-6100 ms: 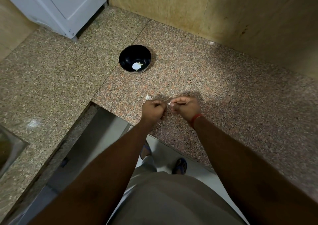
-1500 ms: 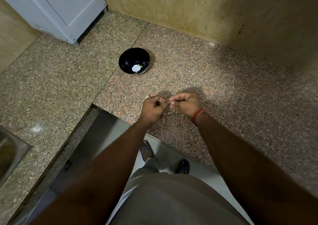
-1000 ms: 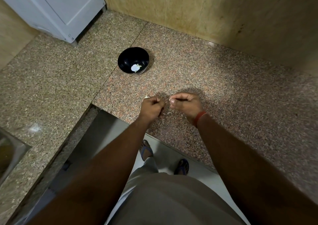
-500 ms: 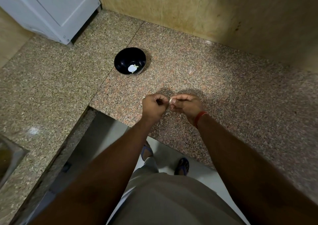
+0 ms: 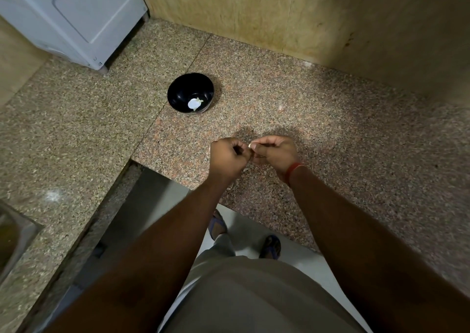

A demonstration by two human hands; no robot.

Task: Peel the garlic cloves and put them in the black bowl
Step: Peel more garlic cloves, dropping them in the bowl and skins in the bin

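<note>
Both hands meet just above the counter, near its front edge. Left hand curled tight, right hand pinching with thumb and fingers; a small pale bit shows where they meet, likely the garlic clove, mostly hidden. Black bowl sits well apart, farther back and left, with one peeled clove inside. Peeling looks under way. Judgement: clove is light, small, firm but slick once bare; skin is papery, tears easily. Best pinched at the ends, skin pulled from the tip. Skin scraps lie on the counter under the hands. White appliance at back left.
</note>
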